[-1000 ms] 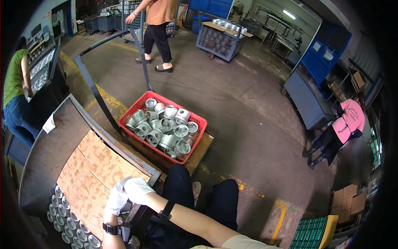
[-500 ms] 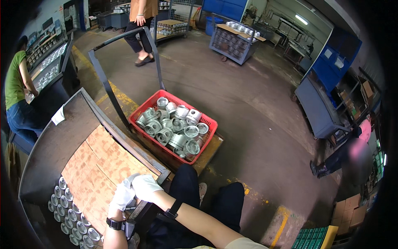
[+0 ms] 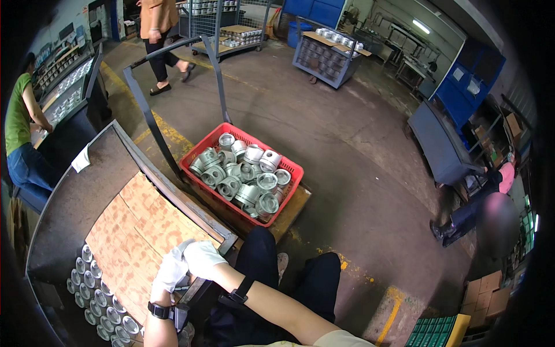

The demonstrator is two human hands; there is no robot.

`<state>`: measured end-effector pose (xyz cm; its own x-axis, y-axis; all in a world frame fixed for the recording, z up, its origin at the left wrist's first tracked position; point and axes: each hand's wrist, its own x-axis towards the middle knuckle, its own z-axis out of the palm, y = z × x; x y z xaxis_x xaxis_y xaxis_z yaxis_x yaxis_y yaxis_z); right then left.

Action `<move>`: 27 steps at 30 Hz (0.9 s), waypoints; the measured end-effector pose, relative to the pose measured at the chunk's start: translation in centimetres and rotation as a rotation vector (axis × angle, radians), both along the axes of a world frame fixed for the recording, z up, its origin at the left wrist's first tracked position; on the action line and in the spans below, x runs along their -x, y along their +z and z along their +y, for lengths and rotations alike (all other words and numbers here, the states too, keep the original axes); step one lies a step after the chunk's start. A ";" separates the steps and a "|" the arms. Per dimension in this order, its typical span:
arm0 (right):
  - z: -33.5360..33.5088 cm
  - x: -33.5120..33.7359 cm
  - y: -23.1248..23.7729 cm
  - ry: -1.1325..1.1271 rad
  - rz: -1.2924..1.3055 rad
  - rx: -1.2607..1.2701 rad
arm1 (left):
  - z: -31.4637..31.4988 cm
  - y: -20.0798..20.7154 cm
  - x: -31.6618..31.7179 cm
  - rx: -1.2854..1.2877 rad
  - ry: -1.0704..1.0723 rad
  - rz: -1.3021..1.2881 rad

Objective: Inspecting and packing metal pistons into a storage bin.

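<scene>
My left hand point(image 3: 171, 270) and my right hand point(image 3: 202, 259), both in white gloves, are together over the near edge of a flat cardboard sheet point(image 3: 136, 220). They touch each other, and the fingers are bunched and mostly hidden. I cannot make out anything held between them. The sheet lies in a dark metal cart point(image 3: 69, 191). Uncovered beside it, several silver pistons point(image 3: 99, 298) stand in rows. Just beyond my knees, more metal pistons point(image 3: 245, 172) lie jumbled in a red plastic basket point(image 3: 287, 205).
The basket sits on a trolley with a tall grey handle point(image 3: 151, 124). A person in green point(image 3: 20, 110) works at another cart on the left. Someone in orange point(image 3: 156, 23) walks behind. Another cart of pistons point(image 3: 324, 61) stands far back. A person in pink point(image 3: 506, 176) is at the right.
The person in orange has stepped to the left. The person in pink has shifted slightly. My hands stay together in nearly the same place.
</scene>
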<state>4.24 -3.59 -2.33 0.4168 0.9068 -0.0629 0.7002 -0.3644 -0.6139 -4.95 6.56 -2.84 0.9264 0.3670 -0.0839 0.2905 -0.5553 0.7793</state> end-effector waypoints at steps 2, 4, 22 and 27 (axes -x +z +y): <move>0.0 0.0 0.4 -0.010 0.009 -0.001 | 0.4 -0.6 0.1 -0.016 -0.013 -0.001; -0.3 -0.1 0.9 0.009 0.006 -0.066 | 0.4 -0.8 0.0 -0.030 -0.034 -0.007; 0.9 0.8 -2.7 -0.094 -0.037 -0.020 | 0.6 -1.9 0.0 0.022 -0.038 -0.040; 0.9 1.0 -3.5 -0.109 -0.012 -0.081 | 0.5 -1.9 -0.1 0.031 -0.071 -0.065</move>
<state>3.27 -2.67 -5.86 0.5131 0.8582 0.0140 0.6666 -0.3881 -0.6363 -4.81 7.10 -4.69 0.9540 0.2980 -0.0329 0.1992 -0.5482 0.8123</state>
